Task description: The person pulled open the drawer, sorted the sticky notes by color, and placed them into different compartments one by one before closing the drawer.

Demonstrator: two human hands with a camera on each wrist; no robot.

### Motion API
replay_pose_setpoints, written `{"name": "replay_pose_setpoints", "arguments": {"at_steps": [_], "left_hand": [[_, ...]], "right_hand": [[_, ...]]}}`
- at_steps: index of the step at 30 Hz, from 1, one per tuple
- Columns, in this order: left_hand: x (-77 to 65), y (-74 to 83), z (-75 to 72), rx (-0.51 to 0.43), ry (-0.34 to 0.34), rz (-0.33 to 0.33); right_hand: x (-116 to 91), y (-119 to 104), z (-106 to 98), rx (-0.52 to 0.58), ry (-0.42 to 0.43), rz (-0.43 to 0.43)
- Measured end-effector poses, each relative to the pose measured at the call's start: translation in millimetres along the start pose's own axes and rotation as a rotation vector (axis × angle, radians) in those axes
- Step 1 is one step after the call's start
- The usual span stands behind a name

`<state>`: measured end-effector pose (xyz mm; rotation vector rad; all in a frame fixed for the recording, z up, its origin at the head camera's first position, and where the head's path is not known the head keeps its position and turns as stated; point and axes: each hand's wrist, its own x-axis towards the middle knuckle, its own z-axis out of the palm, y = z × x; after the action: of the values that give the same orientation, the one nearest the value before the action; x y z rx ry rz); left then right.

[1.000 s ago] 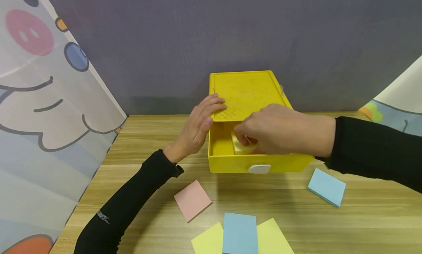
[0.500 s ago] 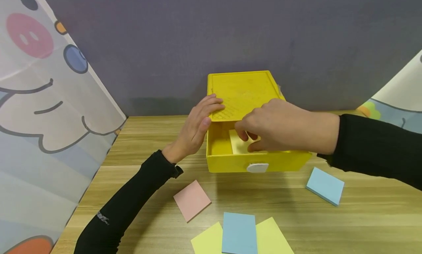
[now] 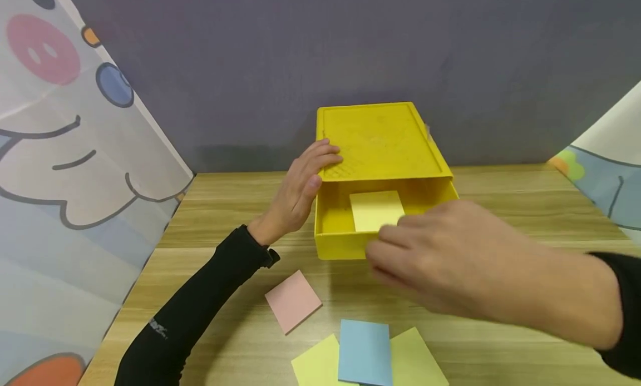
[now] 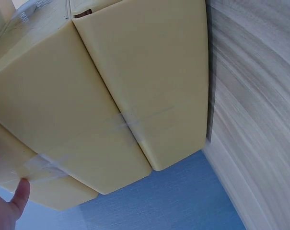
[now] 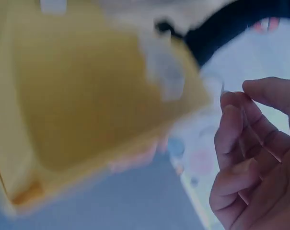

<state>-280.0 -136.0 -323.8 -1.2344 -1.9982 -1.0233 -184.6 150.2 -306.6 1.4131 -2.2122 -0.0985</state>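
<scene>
A yellow drawer box (image 3: pixel 380 138) stands against the back wall with its top drawer (image 3: pixel 336 246) pulled out. Inside the drawer lies a pale yellow sticky note pad (image 3: pixel 375 211). My left hand (image 3: pixel 300 188) rests on the box's front left corner, fingers straight over the top; in the left wrist view its thumb (image 4: pixel 20 199) lies along the taped side. My right hand (image 3: pixel 445 258) hovers in front of the drawer, hiding the white knob in the head view. Its fingers (image 5: pixel 231 129) curl loosely around nothing in the right wrist view.
On the wooden table (image 3: pixel 235 302) lie a pink sticky note pad (image 3: pixel 293 302), a blue pad (image 3: pixel 365 351), and yellow notes (image 3: pixel 320 361) partly under the blue one. Grey wall (image 3: pixel 250 69) stands behind; a cartoon-print sheet (image 3: pixel 100 208) hangs at left.
My right hand has let go of the yellow pad and come out of the drawer, toward the front right. It now covers the blue pad at right. My left hand stays put.
</scene>
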Motion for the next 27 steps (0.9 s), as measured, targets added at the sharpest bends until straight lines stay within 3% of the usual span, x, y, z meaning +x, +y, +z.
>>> {"name": "replay_pose_setpoints", "arguments": {"at_steps": [3,7,14,22,27], "left_hand": [[1.2,0.5,0.5,-0.006,0.005,0.003],[2.2,0.9,1.1,-0.008,0.002,-0.001],[1.6,0.9,1.1,-0.01,-0.001,-0.009],[2.1,-0.2,2.7,-0.032,0.008,-0.008],[2.1,-0.6,2.9,-0.034,0.009,-0.008]], "right_hand": [[6.5,-45.0,-35.2,0.058,-0.016,-0.05],[6.1,-66.8,-51.9,0.063,-0.034,-0.104],[-25.1,-74.4,-22.5,0.033,-0.201,-0.183],[-51.5,-85.6,10.4,-0.01,-0.468,-0.177],[-57.0,-90.8,20.9,-0.024,-0.44,-0.168]]}}
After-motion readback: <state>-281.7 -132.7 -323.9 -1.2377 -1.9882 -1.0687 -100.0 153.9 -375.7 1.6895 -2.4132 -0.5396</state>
